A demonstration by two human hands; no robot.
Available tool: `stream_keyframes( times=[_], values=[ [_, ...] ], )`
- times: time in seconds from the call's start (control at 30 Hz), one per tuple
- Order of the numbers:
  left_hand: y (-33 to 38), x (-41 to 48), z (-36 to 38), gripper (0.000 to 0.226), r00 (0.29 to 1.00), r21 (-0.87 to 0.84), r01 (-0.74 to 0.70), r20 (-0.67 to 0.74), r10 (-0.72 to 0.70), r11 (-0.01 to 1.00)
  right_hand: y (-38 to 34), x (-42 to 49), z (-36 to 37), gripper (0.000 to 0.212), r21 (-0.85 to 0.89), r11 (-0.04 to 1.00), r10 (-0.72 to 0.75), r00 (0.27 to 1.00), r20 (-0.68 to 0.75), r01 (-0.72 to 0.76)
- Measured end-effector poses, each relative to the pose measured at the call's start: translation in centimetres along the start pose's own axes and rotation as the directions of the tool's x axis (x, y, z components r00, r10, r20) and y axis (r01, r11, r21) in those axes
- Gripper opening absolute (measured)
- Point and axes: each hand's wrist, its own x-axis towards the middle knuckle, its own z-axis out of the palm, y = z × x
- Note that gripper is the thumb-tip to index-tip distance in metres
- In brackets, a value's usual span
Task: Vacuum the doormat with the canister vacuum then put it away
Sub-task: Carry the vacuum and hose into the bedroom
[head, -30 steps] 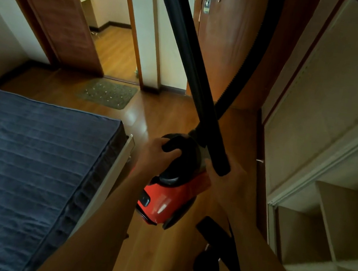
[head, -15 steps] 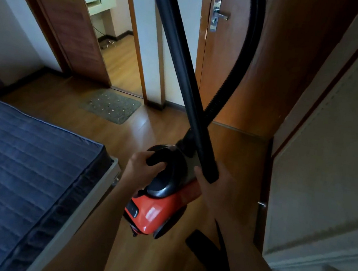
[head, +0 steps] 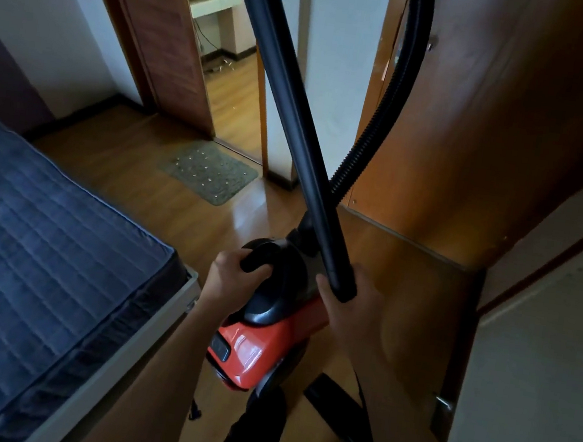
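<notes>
A red and black canister vacuum [head: 259,342] hangs above the wooden floor in front of me. My left hand [head: 228,279] grips its black carry handle. My right hand [head: 352,310] holds the lower end of the black wand [head: 297,110], which slants up to the top of the view. The ribbed black hose [head: 381,121] arcs from the canister's front up past the wand. A grey-green doormat [head: 211,171] lies on the floor ahead, before an open doorway. The flat black floor nozzle [head: 339,409] shows below my right forearm.
A bed with a dark blue quilted mattress [head: 37,254] fills the left side. A brown wooden door [head: 461,132] stands ahead on the right, and a pale wardrobe [head: 541,365] lines the right edge. A strip of wooden floor [head: 159,199] runs between bed and wardrobe toward the doormat.
My view has moved forward and turned left, so the doormat is nearer and the wardrobe's open shelves have left the view. Both hands keep their hold on the vacuum and wand.
</notes>
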Motion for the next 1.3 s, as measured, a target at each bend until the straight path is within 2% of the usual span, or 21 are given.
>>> stream_keyframes(
  times=[0.1, 0.37, 0.47, 0.8, 0.9, 1.0, 1.1, 1.2, 1.3],
  values=[
    [0.0, 4.7, 0.4, 0.013, 1.000, -0.008, 0.002, -0.005, -0.002, 1.000, 0.7, 4.8, 1.7, 0.017, -0.014, 1.000, 0.008, 0.999, 0.048, -0.007],
    [-0.1, 20.2, -0.4, 0.006, 1.000, -0.011, -0.005, -0.007, 0.005, 1.000, -0.6, 20.1, 8.7, 0.017, -0.001, 1.000, -0.021, 0.995, 0.098, 0.021],
    [0.8, 25.5, -1.5, 0.011, 1.000, -0.006, -0.009, -0.015, 0.009, 1.000, -1.5, 25.5, 11.8, 0.017, 0.021, 0.998, -0.057, 0.995, 0.081, 0.055],
    [0.4, 37.4, -5.8, 0.006, 0.977, -0.018, 0.057, -0.206, -0.060, 0.998, -3.0, 37.7, 21.1, 0.016, 0.070, 0.989, -0.142, 0.977, 0.160, 0.132],
    [-0.6, 40.5, -6.7, 0.004, 0.952, -0.043, 0.107, -0.282, -0.114, 0.993, -3.1, 41.5, 24.1, 0.022, 0.064, 0.972, -0.236, 0.953, 0.191, 0.228],
    [-1.2, 44.3, -7.7, 0.006, 0.929, -0.056, 0.153, -0.331, -0.163, 0.987, -2.7, 45.8, 27.4, 0.016, 0.090, 0.955, -0.296, 0.925, 0.238, 0.282],
    [-1.7, 48.6, -8.8, 0.010, 0.908, -0.040, 0.190, -0.373, -0.191, 0.981, -2.5, 50.5, 31.0, 0.026, 0.125, 0.936, -0.351, 0.892, 0.284, 0.329],
    [-1.7, 53.6, -9.8, 0.010, 0.885, -0.024, 0.228, -0.412, -0.217, 0.973, -2.6, 56.0, 34.9, 0.023, 0.168, 0.897, -0.441, 0.845, 0.303, 0.408],
    [-1.4, 58.3, -10.7, 0.013, 0.861, -0.035, 0.253, -0.447, -0.242, 0.967, -3.0, 62.0, 38.8, 0.024, 0.215, 0.882, -0.471, 0.800, 0.373, 0.419]
  ],
)
